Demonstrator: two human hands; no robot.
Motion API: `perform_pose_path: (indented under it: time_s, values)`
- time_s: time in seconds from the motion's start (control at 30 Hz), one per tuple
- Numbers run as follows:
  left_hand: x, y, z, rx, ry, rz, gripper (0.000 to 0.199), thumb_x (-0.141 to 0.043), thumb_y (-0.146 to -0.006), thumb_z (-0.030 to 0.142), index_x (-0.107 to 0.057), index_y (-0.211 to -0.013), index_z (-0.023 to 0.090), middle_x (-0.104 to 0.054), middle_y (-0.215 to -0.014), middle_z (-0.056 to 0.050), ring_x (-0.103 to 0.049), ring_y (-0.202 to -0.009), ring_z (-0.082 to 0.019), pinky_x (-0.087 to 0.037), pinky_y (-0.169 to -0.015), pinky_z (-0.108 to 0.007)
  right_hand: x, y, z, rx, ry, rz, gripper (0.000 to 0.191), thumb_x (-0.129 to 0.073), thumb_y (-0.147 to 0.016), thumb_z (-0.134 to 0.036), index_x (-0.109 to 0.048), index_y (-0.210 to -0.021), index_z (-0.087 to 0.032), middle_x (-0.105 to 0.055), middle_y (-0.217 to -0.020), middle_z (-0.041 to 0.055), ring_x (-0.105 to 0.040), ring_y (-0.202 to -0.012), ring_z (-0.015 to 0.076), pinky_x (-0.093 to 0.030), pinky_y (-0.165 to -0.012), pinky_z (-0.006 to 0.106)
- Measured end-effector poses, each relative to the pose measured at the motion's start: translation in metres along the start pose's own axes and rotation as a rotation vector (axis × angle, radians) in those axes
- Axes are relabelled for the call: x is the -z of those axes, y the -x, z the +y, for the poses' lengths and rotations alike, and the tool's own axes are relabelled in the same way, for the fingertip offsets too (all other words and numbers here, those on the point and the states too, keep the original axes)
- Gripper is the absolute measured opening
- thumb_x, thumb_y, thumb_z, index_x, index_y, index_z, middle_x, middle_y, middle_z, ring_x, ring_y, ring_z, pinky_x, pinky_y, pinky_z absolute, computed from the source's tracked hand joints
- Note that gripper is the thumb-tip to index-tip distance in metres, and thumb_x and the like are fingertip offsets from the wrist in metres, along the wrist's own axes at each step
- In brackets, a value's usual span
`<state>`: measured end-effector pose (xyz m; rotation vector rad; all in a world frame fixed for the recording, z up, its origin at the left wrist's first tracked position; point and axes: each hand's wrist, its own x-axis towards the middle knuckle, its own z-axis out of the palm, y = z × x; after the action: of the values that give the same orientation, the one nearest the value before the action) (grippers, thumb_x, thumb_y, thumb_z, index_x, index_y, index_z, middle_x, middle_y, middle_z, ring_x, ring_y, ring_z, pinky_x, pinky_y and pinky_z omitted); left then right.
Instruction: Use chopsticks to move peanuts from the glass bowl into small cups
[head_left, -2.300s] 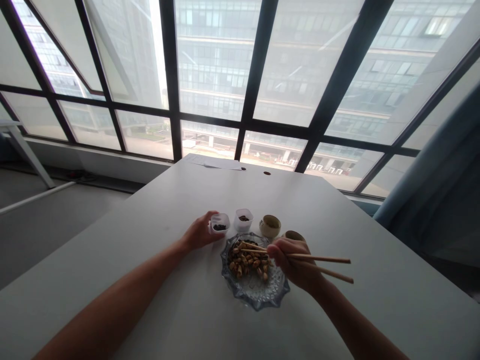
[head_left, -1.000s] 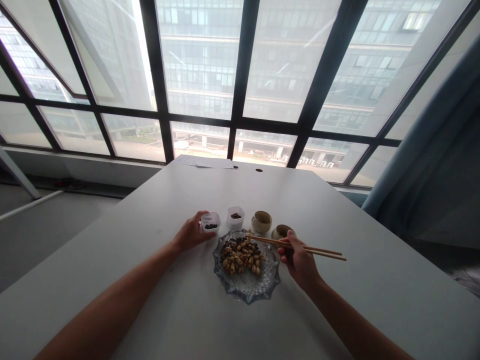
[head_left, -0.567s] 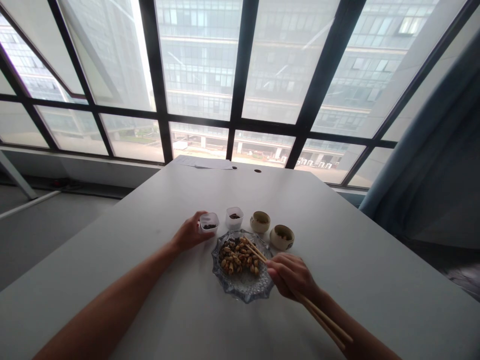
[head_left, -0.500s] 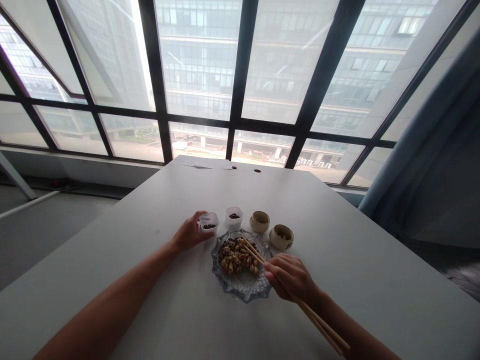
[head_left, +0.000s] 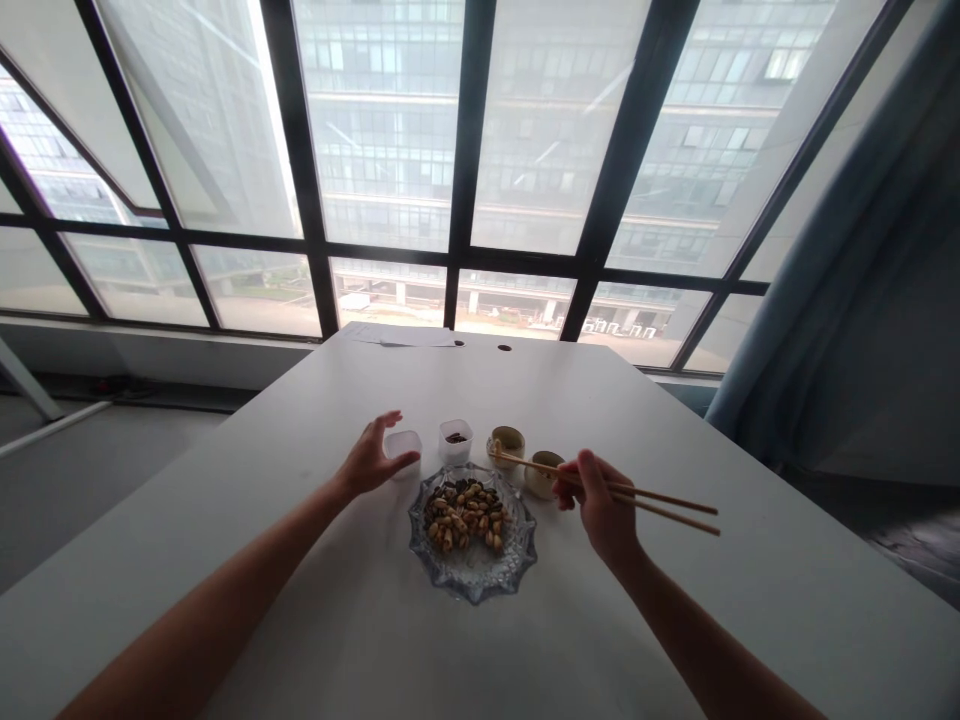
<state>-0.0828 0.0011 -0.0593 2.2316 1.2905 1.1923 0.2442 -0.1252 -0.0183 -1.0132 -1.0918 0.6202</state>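
My left hand (head_left: 371, 458) is beside a small clear plastic cup (head_left: 405, 443), its thumb in front and its fingers spread apart; the cup's contents are hidden. My right hand (head_left: 604, 500) grips a pair of wooden chopsticks (head_left: 667, 498). Their tips reach the left rim of a beige ceramic cup (head_left: 507, 438); a small pale piece may be between them, too small to name. A second ceramic cup (head_left: 541, 482) is partly behind my right fingers. In front stands a scalloped glass dish (head_left: 517, 568) with mixed nuts and dark seeds (head_left: 463, 515).
Another plastic cup (head_left: 455, 450) with dark reddish pieces stands between the left cup and the ceramic ones. Papers (head_left: 405, 336) lie at the far end of the white table (head_left: 345, 600). Windows are beyond, and a blue curtain (head_left: 817, 270) hangs at the right.
My right hand has lifted the chopsticks from the nuts and swung their tips to the nearer ceramic cup. My left fingers have spread from around the plastic cup. The view has shifted slightly.
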Motion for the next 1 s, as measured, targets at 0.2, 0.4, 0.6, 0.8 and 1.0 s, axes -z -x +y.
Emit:
perform_pose_path:
  time_s: [0.2, 0.4, 0.6, 0.8, 1.0]
  values:
    - [-0.025, -0.035, 0.076, -0.247, -0.191, -0.111, 0.072, -0.072, -0.075, 0.061, -0.052, -0.132, 0.02, -0.059, -0.135, -0.015, -0.051, -0.127, -0.035, -0.037, -0.108, -0.054, 0.03, -0.043, 0.0, -0.176, -0.264, 0.262, 0.045, -0.078, -0.068, -0.058, -0.063, -0.061, -0.017, -0.061, -0.044, 0.0022, -0.056, -0.038, 0.0135, -0.04, -0.032, 0.022]
    - [-0.097, -0.058, 0.142, -0.369, -0.237, -0.477, 0.073, -0.067, -0.077, 0.064, -0.053, -0.133, 0.02, -0.058, -0.138, -0.015, -0.047, -0.132, -0.035, -0.023, -0.114, -0.055, 0.062, -0.061, -0.003, -0.14, -0.273, 0.254, 0.044, -0.08, -0.066, -0.057, -0.062, -0.06, -0.016, -0.059, -0.042, 0.0013, -0.053, -0.036, 0.0114, -0.038, -0.031, 0.021]
    - [-0.145, -0.073, 0.156, -0.295, -0.36, -0.694, 0.087, -0.064, -0.069, 0.075, -0.052, -0.135, 0.02, -0.049, -0.147, -0.017, -0.035, -0.14, -0.038, -0.014, -0.117, -0.058, 0.083, -0.069, -0.003, -0.128, -0.221, 0.163, 0.046, -0.078, -0.066, -0.057, -0.061, -0.054, -0.016, -0.056, -0.038, 0.0022, -0.048, -0.03, 0.0109, -0.033, -0.028, 0.022]
    - [-0.15, -0.074, 0.159, -0.343, -0.315, -0.665, 0.082, -0.076, -0.061, 0.066, -0.056, -0.127, 0.021, -0.05, -0.146, -0.013, -0.035, -0.14, -0.037, -0.008, -0.119, -0.058, 0.095, -0.069, -0.002, -0.132, -0.101, 0.058, 0.05, -0.08, -0.065, -0.059, -0.065, -0.056, -0.013, -0.058, -0.038, 0.0045, -0.047, -0.027, 0.0116, -0.033, -0.026, 0.022]
    - [-0.148, -0.068, 0.159, -0.391, -0.286, -0.602, 0.087, -0.081, -0.057, 0.062, -0.053, -0.127, 0.019, -0.051, -0.144, -0.016, -0.036, -0.139, -0.037, -0.005, -0.12, -0.06, 0.095, -0.067, -0.007, -0.097, 0.021, -0.006, 0.056, -0.076, -0.067, -0.067, -0.066, -0.056, -0.014, -0.059, -0.038, 0.0045, -0.047, -0.026, 0.0118, -0.034, -0.027, 0.022]
